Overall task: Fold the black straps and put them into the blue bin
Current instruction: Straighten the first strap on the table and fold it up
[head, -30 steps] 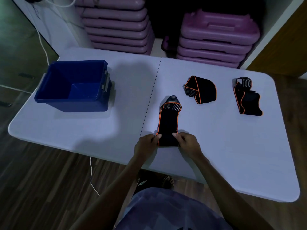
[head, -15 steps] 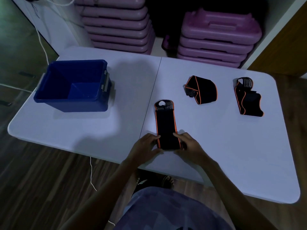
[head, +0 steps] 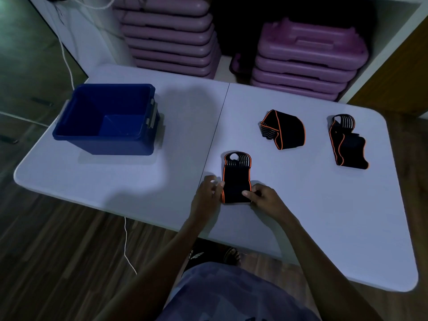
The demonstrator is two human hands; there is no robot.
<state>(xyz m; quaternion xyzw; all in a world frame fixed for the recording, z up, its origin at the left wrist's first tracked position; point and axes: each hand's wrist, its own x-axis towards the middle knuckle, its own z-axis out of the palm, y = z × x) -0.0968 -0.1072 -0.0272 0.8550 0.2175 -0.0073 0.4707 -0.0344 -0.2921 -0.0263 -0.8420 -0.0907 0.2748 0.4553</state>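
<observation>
A black strap with orange edging (head: 236, 179) lies flat near the table's front edge, its grey-ribbed loop end pointing away from me. My left hand (head: 207, 198) touches its left edge with fingers spread. My right hand (head: 264, 198) pinches its near right corner. Two more black straps lie farther back, one loosely folded (head: 283, 129) in the middle and one crumpled (head: 347, 144) at the right. The blue bin (head: 148, 144) stands open on the left half of the table, with nothing visible inside.
The white folding table (head: 115, 181) has a seam down its middle. Stacks of purple cases (head: 308, 59) stand behind it. A white cord (head: 126, 242) hangs over the wooden floor at the front left.
The near strap has been laid flat and straightened, its loop end now rounded on the table. Both hands shifted slightly up along its near end; the left hand's fingers have loosened.
</observation>
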